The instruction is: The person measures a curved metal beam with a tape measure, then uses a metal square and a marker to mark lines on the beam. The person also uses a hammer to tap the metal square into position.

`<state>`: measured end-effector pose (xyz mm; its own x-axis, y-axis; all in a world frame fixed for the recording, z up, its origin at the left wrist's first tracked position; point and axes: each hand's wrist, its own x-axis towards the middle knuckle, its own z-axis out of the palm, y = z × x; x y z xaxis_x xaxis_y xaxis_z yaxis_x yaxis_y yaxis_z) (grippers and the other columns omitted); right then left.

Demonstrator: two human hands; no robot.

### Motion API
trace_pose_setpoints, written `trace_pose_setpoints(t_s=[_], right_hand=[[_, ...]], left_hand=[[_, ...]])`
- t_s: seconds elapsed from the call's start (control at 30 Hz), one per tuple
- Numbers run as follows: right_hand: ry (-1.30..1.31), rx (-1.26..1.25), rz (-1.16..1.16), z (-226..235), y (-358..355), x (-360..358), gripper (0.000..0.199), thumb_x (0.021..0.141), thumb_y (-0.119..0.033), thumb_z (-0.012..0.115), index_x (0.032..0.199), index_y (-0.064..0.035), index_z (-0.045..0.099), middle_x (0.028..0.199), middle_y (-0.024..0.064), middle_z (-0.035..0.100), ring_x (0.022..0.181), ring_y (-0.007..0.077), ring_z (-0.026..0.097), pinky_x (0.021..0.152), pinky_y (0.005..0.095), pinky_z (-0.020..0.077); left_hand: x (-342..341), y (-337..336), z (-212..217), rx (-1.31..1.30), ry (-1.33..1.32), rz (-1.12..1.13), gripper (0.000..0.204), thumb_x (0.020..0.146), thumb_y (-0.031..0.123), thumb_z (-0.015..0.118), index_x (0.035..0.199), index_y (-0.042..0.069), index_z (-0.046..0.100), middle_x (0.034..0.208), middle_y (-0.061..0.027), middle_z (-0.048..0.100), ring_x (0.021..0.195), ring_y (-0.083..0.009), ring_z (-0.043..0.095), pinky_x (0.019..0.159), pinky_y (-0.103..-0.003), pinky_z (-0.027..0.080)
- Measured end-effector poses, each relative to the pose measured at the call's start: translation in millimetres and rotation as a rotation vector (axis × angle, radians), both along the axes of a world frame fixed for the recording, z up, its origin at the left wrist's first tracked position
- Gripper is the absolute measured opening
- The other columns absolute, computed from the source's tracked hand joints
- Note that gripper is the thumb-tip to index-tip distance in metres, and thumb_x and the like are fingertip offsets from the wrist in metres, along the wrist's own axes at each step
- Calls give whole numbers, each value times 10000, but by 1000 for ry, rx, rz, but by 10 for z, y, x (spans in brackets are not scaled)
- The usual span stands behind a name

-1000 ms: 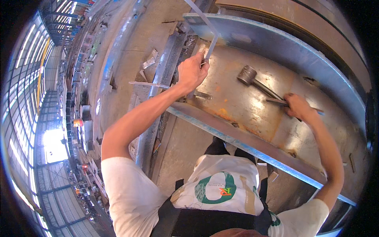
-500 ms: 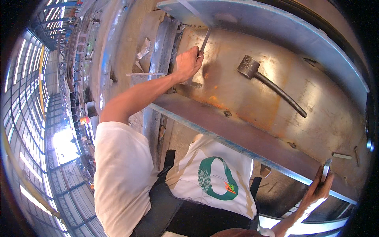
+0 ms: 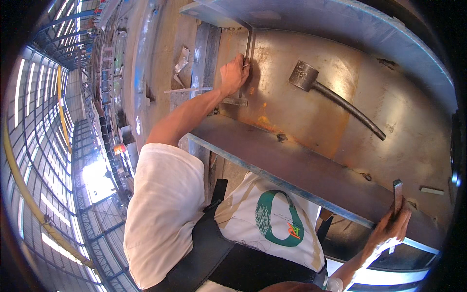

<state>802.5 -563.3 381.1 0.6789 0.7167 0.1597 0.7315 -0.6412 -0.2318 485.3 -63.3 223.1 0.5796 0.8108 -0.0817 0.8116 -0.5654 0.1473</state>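
Head: right fingers (image 3: pixel 402 217) grip bar (image 3: pixel 398 192); shirt (image 3: pixel 279 216) lettered.

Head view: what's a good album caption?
Left hand holds a strip, right hand grips a bar; a hammer lies on the plate.

Head-worn fisheye, downward-facing, seemingly near

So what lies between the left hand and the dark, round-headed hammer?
The head view shows bare, rusty steel plate between the left hand, gripping a thin dark bar, and the hammer.
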Motion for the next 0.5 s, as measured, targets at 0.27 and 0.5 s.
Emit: trace_pose_setpoints(t_s=[0.27, 0.5], right_hand=[[-30, -46, -8, -43, 0, 36, 230, 951, -101, 627, 1157, -1, 648, 997, 163, 691, 848, 334, 697, 703, 425, 555], [-32, -75, -2, -70, -73, 39, 248, 949, -96, 613, 1180, -13, 652, 1015, 157, 689, 859, 318, 700, 707, 430, 563]], left_hand=[[39, -16, -145, 8, 4, 28, 232, 920, 256, 616, 943, 47, 517, 855, -213, 664, 810, -439, 652, 690, -517, 495], [-6, -21, -216, 60, -52, 16, 235, 937, 255, 608, 925, 39, 516, 847, -221, 658, 790, -442, 647, 677, -519, 489]])
